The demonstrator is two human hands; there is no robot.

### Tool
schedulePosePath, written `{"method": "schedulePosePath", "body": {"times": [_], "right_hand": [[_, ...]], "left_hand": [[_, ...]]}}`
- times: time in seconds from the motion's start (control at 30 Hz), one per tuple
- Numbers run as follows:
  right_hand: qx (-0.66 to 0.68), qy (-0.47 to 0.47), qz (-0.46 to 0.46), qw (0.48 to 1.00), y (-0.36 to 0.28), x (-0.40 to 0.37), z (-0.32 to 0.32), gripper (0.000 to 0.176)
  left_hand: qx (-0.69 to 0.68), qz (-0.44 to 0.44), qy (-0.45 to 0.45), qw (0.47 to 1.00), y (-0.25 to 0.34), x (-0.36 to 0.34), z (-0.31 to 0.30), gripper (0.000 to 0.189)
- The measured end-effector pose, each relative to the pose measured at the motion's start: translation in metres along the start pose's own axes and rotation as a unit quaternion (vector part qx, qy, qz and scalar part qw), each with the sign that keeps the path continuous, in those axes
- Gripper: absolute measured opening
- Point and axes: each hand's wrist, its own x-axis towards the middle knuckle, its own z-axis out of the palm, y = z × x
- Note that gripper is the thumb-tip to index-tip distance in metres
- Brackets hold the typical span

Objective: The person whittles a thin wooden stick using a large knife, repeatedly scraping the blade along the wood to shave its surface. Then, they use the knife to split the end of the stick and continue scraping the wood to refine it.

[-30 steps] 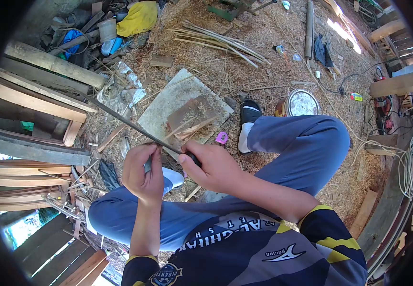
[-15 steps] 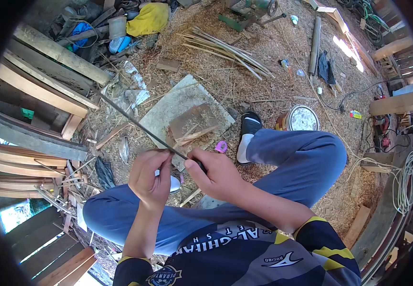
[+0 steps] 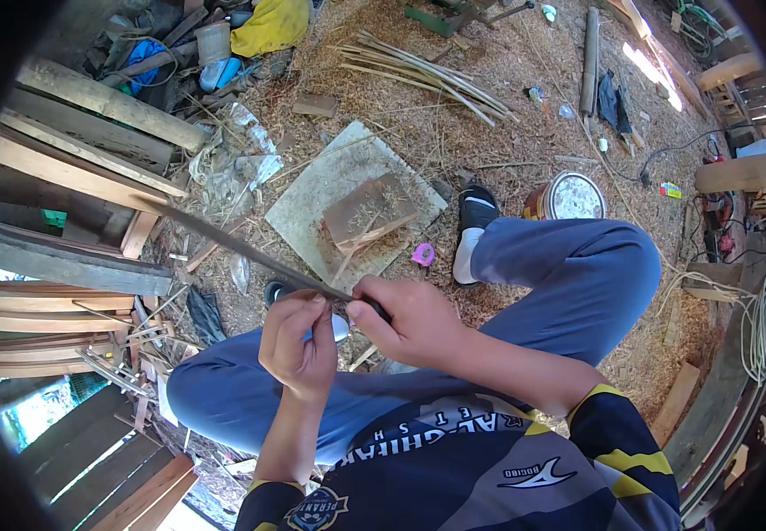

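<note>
My right hand [image 3: 414, 320] is wrapped round the dark handle of a long, narrow machete-like blade [image 3: 250, 252]. The blade slants up and left from my hands, its far end blurred near the timber. My left hand [image 3: 299, 343] is closed, thumb and fingers pinching at the blade just ahead of the handle; whether they hold a small piece there is hidden. Beyond my hands, a wooden block [image 3: 369, 208] with shavings rests on a pale square board [image 3: 299, 199]. A pink tape measure [image 3: 423, 255] lies right of the block.
Split sticks [image 3: 431, 75] lie on the shaving-covered ground ahead. A paint can [image 3: 575, 196] stands beyond my right knee. Stacked timber frames [image 3: 64, 274] line the left side. At the right hangs coiled rope [image 3: 763, 327], and a cable [image 3: 666, 168] crosses the ground.
The blade's far end has swung lower and left, so it lies flatter. Both hands sit slightly further right in view, still together at the handle end. The whole view has shifted a little.
</note>
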Motion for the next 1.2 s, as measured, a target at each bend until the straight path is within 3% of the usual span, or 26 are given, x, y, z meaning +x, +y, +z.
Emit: {"method": "schedulePosePath", "body": {"times": [0.2, 0.3, 0.4, 0.6, 0.7, 0.83, 1.03, 1.13, 1.2], "right_hand": [[-0.015, -0.006, 0.036, 0.999, 0.003, 0.004, 0.006, 0.028], [-0.011, -0.014, -0.011, 1.0, 0.001, -0.001, 0.003, 0.027], [-0.036, -0.014, 0.045, 0.998, 0.014, 0.004, 0.009, 0.026], [-0.031, 0.001, -0.017, 0.999, 0.006, 0.001, 0.005, 0.026], [-0.065, -0.01, 0.046, 0.997, 0.023, 0.006, 0.009, 0.026], [-0.038, 0.007, -0.002, 0.999, 0.009, 0.001, 0.005, 0.028], [-0.075, -0.002, 0.054, 0.996, 0.025, 0.005, 0.008, 0.028], [-0.06, -0.007, 0.011, 0.998, 0.016, -0.001, 0.004, 0.028], [-0.081, -0.009, 0.04, 0.996, 0.026, 0.002, 0.009, 0.029]], "left_hand": [[-0.009, -0.005, 0.012, 1.0, -0.004, -0.004, -0.002, 0.024], [-0.01, -0.015, 0.008, 1.0, -0.006, -0.009, -0.001, 0.024], [-0.013, -0.018, 0.01, 1.0, -0.005, -0.007, -0.001, 0.024], [-0.018, -0.027, 0.008, 0.999, -0.006, -0.008, -0.002, 0.023], [-0.03, -0.025, 0.011, 0.999, -0.006, -0.006, -0.001, 0.023], [-0.024, -0.032, -0.008, 0.999, -0.006, -0.008, -0.005, 0.022], [-0.04, -0.026, 0.008, 0.999, -0.008, -0.004, -0.002, 0.022], [-0.028, -0.025, 0.001, 0.999, -0.008, -0.006, -0.004, 0.023], [-0.029, -0.028, 0.007, 0.999, -0.008, -0.005, -0.003, 0.024]]}}
